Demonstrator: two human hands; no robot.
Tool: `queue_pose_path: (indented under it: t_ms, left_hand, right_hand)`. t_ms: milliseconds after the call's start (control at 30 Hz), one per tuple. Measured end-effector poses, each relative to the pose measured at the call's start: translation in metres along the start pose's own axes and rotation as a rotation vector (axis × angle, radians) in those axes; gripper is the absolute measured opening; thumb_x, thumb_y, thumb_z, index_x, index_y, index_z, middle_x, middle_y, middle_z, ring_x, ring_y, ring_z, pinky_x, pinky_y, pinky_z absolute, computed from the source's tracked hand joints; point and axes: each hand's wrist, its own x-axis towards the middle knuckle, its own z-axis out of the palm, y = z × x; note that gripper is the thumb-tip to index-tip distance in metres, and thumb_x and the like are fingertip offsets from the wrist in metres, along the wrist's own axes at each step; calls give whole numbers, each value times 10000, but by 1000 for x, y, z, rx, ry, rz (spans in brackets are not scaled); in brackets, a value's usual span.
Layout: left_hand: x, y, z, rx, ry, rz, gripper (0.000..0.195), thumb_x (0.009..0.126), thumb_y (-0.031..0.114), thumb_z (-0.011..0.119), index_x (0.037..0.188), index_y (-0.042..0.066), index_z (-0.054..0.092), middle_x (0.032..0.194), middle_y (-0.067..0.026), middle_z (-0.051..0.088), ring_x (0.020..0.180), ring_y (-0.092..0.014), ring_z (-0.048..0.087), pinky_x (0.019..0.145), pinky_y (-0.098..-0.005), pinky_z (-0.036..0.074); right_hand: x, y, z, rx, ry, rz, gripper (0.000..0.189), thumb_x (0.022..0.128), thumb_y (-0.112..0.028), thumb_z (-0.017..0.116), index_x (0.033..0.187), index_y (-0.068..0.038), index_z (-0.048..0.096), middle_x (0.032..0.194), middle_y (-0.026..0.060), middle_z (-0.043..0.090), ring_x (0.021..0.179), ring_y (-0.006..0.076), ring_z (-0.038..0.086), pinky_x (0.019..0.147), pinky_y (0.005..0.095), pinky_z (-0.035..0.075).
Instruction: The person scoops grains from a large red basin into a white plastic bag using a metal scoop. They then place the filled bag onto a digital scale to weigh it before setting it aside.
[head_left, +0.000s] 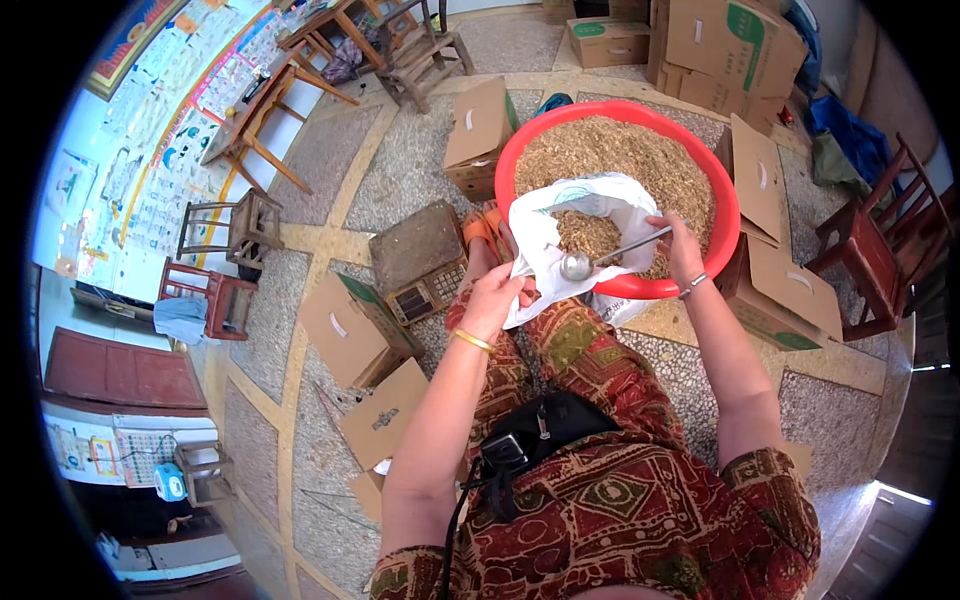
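A big red plastic tub (726, 217) in front of me is heaped with brown, coarse, dried flaky material (611, 146). Over its near side a white plastic bag (534, 217) is spread with its mouth wide. More of the brown material shows through the bag's opening; whether it lies inside the bag is hard to tell. My left hand (496, 294) pinches the bag's near left edge. In my right hand (681, 246) is the handle of a metal ladle (577, 265), and those fingers are also at the bag's right rim. The ladle's round bowl hangs over the bag's near edge.
Left of my feet lies a platform scale (417, 251) with a keypad. Cardboard boxes stand around the tub, including one at left (356, 330) and one at right (784, 289). A red wooden chair (874, 255) is farther right. Wooden chairs (240, 225) line the left wall.
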Motion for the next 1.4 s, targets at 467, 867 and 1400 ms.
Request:
queue_pose_path:
  t_ms: [467, 867, 1400]
  left_hand:
    - [24, 84, -16, -311, -34, 274, 225, 868, 140, 442, 974, -37, 531, 712, -63, 568, 494, -80, 437, 468, -213, 379]
    - [26, 144, -7, -322, -66, 425, 228, 882, 147, 425, 1052, 3, 472, 860, -67, 582, 512, -53, 376, 473, -196, 304]
    - [26, 157, 2, -297, -138, 500, 283, 874, 114, 416, 1095, -57, 463, 896, -112, 575, 574, -70, 411, 541, -205, 367]
  right_hand:
    - [16, -91, 15, 585, -145, -203, 358, 893, -268, 388, 911, 48, 556, 851, 138, 589, 742, 215, 569, 718, 328, 454]
    - [10, -170, 24, 641, -201, -433, 364, 894, -250, 395, 975, 80, 525, 979, 194, 572, 863, 255, 570, 798, 369, 447]
    - [3, -191, 25, 586, -257, -468, 373, 896, -266, 403, 999, 70, 526, 1056, 218, 552, 942, 263, 561, 824, 360, 442]
